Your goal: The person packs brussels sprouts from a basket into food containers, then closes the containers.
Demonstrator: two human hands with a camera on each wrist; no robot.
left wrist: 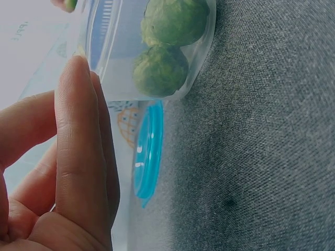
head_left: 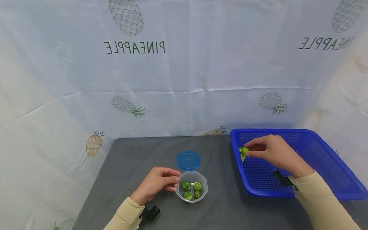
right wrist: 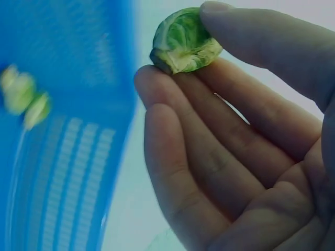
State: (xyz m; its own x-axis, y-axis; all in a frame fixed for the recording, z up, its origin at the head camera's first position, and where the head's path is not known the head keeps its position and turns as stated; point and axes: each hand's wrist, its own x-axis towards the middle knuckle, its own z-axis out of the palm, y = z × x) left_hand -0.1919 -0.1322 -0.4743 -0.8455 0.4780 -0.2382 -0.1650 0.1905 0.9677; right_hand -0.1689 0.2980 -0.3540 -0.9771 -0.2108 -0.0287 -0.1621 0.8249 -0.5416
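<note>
Sprout (right wrist: 184, 41) sits pinched in my right fingers (right wrist: 172, 94) above the basket (head_left: 325, 157); left fingers (head_left: 171, 179), relaxed, touch the cup (head_left: 191, 186), steadying it.

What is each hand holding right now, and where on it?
Right hand pinches a Brussels sprout by its sides, thumb against fingertips. Left hand touches the clear container's side wall.

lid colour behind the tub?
Translucent blue lid, clearest in the head view.
</note>
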